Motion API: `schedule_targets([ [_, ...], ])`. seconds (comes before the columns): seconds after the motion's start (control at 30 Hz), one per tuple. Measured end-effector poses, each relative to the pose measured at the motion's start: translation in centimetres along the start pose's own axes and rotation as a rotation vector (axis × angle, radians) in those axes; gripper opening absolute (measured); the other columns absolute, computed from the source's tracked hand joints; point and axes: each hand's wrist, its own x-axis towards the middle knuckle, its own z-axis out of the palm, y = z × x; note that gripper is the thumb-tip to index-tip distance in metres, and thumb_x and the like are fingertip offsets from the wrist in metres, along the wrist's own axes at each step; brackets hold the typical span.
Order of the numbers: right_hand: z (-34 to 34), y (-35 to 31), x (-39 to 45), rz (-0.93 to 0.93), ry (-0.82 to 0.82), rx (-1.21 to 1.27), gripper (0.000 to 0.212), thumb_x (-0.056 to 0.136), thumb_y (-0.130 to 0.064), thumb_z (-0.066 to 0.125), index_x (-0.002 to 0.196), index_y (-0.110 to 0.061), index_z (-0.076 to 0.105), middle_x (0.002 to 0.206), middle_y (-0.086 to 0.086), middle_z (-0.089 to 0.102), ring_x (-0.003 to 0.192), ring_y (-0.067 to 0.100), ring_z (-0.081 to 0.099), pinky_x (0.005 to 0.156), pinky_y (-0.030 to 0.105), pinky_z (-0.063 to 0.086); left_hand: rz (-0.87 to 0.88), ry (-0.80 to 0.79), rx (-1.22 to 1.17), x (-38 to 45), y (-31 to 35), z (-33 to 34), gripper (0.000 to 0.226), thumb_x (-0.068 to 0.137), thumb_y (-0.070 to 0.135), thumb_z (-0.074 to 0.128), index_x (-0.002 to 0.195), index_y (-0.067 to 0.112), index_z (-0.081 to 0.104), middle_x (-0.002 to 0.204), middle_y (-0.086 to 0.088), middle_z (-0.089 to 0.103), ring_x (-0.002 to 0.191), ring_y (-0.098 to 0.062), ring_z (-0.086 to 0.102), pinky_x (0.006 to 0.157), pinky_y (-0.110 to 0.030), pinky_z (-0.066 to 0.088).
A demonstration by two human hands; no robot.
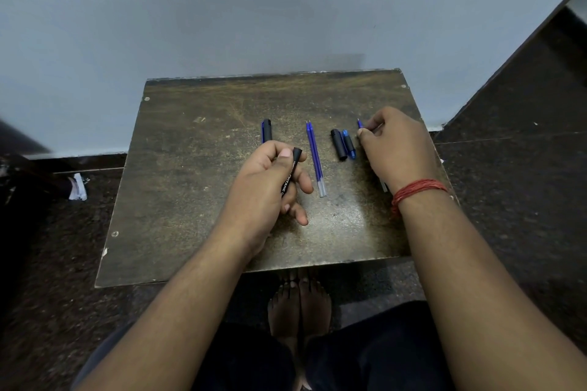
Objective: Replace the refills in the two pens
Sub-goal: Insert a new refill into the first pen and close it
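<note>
Your bare feet (pixel 298 305) show under the near edge of the bench (pixel 190 200), between your dark-clothed knees. Above them your left hand (pixel 266 187) is curled around a black barrel (pixel 290 173) with white lettering, its open end poking out past your thumb and pointing toward the far edge. Just beyond that hand, a capped pen (pixel 266 131) in black and blue lies on the bench, partly hidden by your knuckles. Two blue refills (pixel 315 157) lie side by side near the middle, tips toward the far edge, touching along their length. Beside them, toward the right edge, rest a black cap (pixel 338 144) and a blue tip piece (pixel 348 143), close together. Your right hand (pixel 397 149), with a red thread (pixel 416 192) at the wrist, pinches another refill (pixel 360 124) near its tip; its clear tail shows below your palm. That hand lies close to the right edge.
</note>
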Motion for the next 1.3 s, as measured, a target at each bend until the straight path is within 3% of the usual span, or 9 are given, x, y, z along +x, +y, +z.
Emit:
schedule_targets([
  [0.3,-1.3,-1.5,-0.5,-0.089,0.115,0.145,0.007,0.093,-0.03,0.061,0.089,-0.025,0.064,0.086,-0.007,0.064,0.082,0.017,0.062,0.074,0.039,0.055,0.007,0.009,-0.005,0.1,0.0,-0.1,0.021,0.105,0.022,0.042,0.1,0.007,0.057,0.067,-0.007,0.063,0.039,-0.01,0.033,0.04,-0.027,0.046],
  [0.43,-0.5,-3.2,-1.9,-0.265,-0.005,-0.034,0.009,0.092,-0.032,0.062,0.087,-0.024,0.065,0.086,-0.007,0.065,0.091,0.021,0.059,0.079,0.036,0.049,0.014,0.021,-0.012,0.3,0.0,-0.2,0.022,0.105,0.022,0.042,0.1,0.007,0.057,0.067,-0.007,0.063,0.038,-0.009,0.033,0.04,-0.027,0.046],
  [0.57,1.0,-4.5,-3.1,-0.354,-0.027,-0.174,0.009,0.091,-0.033,0.062,0.087,-0.025,0.064,0.089,-0.005,0.066,0.098,0.024,0.057,0.087,0.041,0.044,0.018,0.031,-0.016,0.3,0.0,-0.2,0.022,0.106,0.021,0.042,0.1,0.006,0.056,0.066,-0.006,0.063,0.037,-0.009,0.033,0.039,-0.026,0.046],
  [0.93,1.9,-4.4,-3.1,-0.311,-0.061,-0.246,0.009,0.09,-0.03,0.061,0.094,-0.023,0.065,0.098,0.0,0.068,0.104,0.028,0.057,0.089,0.043,0.042,0.01,0.048,-0.013,0.2,0.3,-0.1,0.021,0.106,0.018,0.041,0.1,0.005,0.056,0.065,-0.006,0.062,0.037,-0.009,0.033,0.039,-0.025,0.045],
  [1.07,1.9,-4.6,-3.5,-0.321,-0.023,-0.245,0.004,0.089,-0.02,0.058,0.091,-0.022,0.061,0.092,0.0,0.069,0.101,0.029,0.057,0.085,0.04,0.042,0.004,0.057,-0.012,0.1,0.5,0.1,0.021,0.106,0.017,0.04,0.102,0.001,0.053,0.064,-0.005,0.062,0.037,-0.01,0.031,0.038,-0.025,0.045],
  [1.2,2.1,-5.0,-4.0,-0.357,0.011,-0.271,0.013,0.086,-0.016,0.057,0.087,-0.022,0.045,0.086,0.003,0.068,0.097,0.031,0.057,0.076,0.039,0.032,0.0,0.065,-0.018,0.1,0.5,0.1,0.024,0.107,0.017,0.039,0.107,-0.005,0.05,0.063,-0.004,0.062,0.037,-0.009,0.031,0.037,-0.025,0.045],
  [1.3,2.3,-5.3,-4.2,-0.368,0.046,-0.312,0.016,0.084,-0.018,0.06,0.094,-0.019,0.048,0.085,0.004,0.068,0.095,0.033,0.059,0.074,0.04,0.026,0.005,0.068,-0.029,0.1,0.7,0.3,0.023,0.107,0.016,0.038,0.107,-0.003,0.051,0.062,-0.004,0.061,0.036,-0.009,0.03,0.037,-0.024,0.044],
])
